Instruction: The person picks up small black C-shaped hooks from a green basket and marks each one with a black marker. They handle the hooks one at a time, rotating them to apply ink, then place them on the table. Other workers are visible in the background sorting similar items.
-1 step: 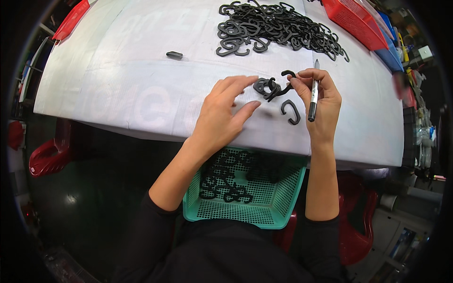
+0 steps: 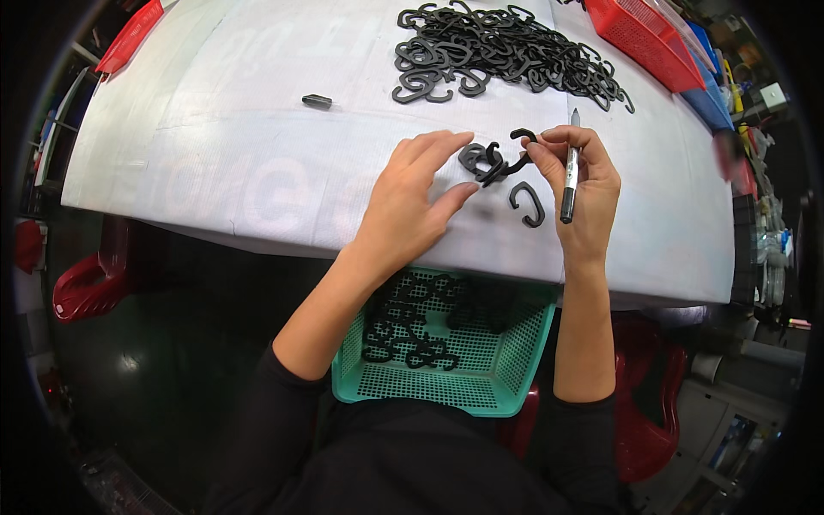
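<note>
My right hand (image 2: 586, 190) pinches a black C-shaped plastic hook (image 2: 524, 136) between thumb and index finger. A marker pen (image 2: 570, 176), its tip bare and pointing away from me, is also held in that hand. My left hand (image 2: 412, 193) is open, thumb and fingers spread around the left side of a small cluster of black hooks (image 2: 477, 158) on the table; whether it touches them I cannot tell. The pinched hook's lower end overlaps this cluster. One loose hook (image 2: 527, 204) lies just nearer to me, left of the pen.
A large pile of similar hooks (image 2: 515, 53) covers the table's far side. The pen cap (image 2: 317, 101) lies to the left. Below the table's near edge sits a green mesh basket (image 2: 442, 396) with several hooks inside. A red basket (image 2: 644, 47) stands far right; red chairs (image 2: 81, 287) flank me.
My left hand has shifted very slightly toward the hook cluster. My right hand keeps the hook and the pen in almost the same place.
</note>
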`<control>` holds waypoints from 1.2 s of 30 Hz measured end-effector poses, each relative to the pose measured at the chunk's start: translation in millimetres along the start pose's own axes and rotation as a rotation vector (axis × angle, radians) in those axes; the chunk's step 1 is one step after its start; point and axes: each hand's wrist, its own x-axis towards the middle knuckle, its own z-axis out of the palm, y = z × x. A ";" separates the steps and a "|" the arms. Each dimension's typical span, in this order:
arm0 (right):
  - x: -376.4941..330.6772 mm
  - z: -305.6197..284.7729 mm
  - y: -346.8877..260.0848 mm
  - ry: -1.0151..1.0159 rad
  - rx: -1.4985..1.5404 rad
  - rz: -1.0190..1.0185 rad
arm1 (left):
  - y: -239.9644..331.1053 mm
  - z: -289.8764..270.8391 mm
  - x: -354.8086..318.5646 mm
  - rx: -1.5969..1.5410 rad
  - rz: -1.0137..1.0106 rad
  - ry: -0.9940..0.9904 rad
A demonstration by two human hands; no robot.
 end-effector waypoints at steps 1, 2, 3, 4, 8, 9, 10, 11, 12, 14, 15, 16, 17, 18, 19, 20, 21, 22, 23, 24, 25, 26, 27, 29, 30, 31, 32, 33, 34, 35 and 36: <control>0.1 -0.2 -2.1 -0.002 0.025 -0.006 | -4.4 6.1 6.3 0.065 0.055 -0.005; 1.1 -0.5 -2.6 0.004 0.044 -0.020 | -5.8 10.0 11.2 0.130 0.110 -0.009; 2.2 -0.5 -2.1 0.010 0.063 -0.034 | -4.7 11.6 14.4 0.064 0.031 -0.089; 3.9 -2.0 -1.2 0.020 0.081 -0.050 | -6.0 13.2 18.6 0.041 0.008 -0.111; 16.4 -5.5 2.0 -0.051 -0.095 -0.178 | -13.7 17.2 35.5 0.086 0.019 -0.021; 18.6 -7.1 -1.3 -0.148 -0.233 -0.142 | -18.9 17.8 39.1 0.174 0.074 0.052; 20.7 -10.2 -3.1 -0.242 -0.379 -0.102 | -20.2 19.0 41.3 0.254 0.132 0.123; 25.7 -11.4 1.1 -0.217 -0.366 -0.154 | -18.0 17.8 41.2 0.273 0.067 0.105; 29.8 -13.2 -1.8 -0.116 -0.320 -0.186 | -16.7 15.2 40.5 0.281 0.056 0.090; 37.6 -20.1 -1.3 -0.091 -0.333 -0.152 | -15.5 12.2 36.9 0.301 0.023 0.063; 41.7 -23.1 -2.2 -0.211 -0.563 -0.095 | -14.0 13.1 36.2 0.293 0.049 0.073; 45.1 -23.0 -2.5 -0.334 -0.787 -0.039 | -12.7 12.1 33.5 0.282 0.048 0.073; 46.5 -23.3 1.6 -0.281 -0.621 0.003 | -11.2 11.5 29.8 0.270 0.046 0.073; 47.4 -24.8 5.3 -0.140 -0.473 -0.108 | -10.7 11.3 27.6 0.258 0.045 0.074; 48.2 -26.1 3.3 -0.188 -0.548 -0.060 | -10.5 12.3 25.0 0.243 0.063 0.079; 48.5 -26.4 0.9 -0.236 -0.622 -0.012 | -9.7 14.7 22.7 0.229 0.081 0.084; 46.3 -24.5 2.8 -0.223 -0.574 -0.004 | -8.8 16.9 20.5 0.215 0.099 0.090; 45.0 -22.9 4.9 -0.202 -0.531 0.003 | -5.8 18.2 19.2 0.204 0.097 0.081; 43.9 -21.4 5.6 -0.182 -0.488 0.009 | -0.4 18.4 16.3 0.192 0.095 0.073; 42.6 -20.5 4.3 -0.150 -0.398 0.026 | 4.2 19.1 15.6 0.182 0.092 0.065; 38.7 -18.6 3.5 -0.125 -0.305 0.047 | 6.7 21.9 15.0 0.173 0.132 0.107; 33.8 -15.7 0.3 -0.100 -0.212 0.068 | 10.7 23.7 13.8 0.210 0.181 0.129; 26.2 -10.4 -5.1 -0.072 -0.136 0.113 | 15.8 25.1 11.7 0.246 0.230 0.150; 11.7 1.8 -11.6 -0.065 -0.058 0.117 | 21.6 30.5 8.2 0.310 0.295 0.190; 4.4 7.8 -15.8 -0.063 -0.018 0.121 | 20.9 30.0 6.3 0.334 0.299 0.212; -2.7 12.7 -23.8 -0.052 -0.083 0.097 | 19.4 30.6 3.3 0.358 0.301 0.232; -7.9 17.9 -24.6 -0.051 -0.016 0.114 | 17.7 31.2 0.6 0.380 0.304 0.252; -12.4 22.3 -24.2 -0.049 0.051 0.132 | 14.1 28.4 -1.6 0.384 0.322 0.273; -17.5 25.7 -23.1 -0.046 0.117 0.152 | 11.2 24.4 -5.1 0.359 0.276 0.262; -23.1 27.0 -21.8 -0.071 0.122 0.104 | 8.9 20.3 -8.3 0.333 0.229 0.251; -28.5 30.8 -18.2 -0.072 0.150 0.116 | 5.8 17.9 -11.6 0.307 0.183 0.240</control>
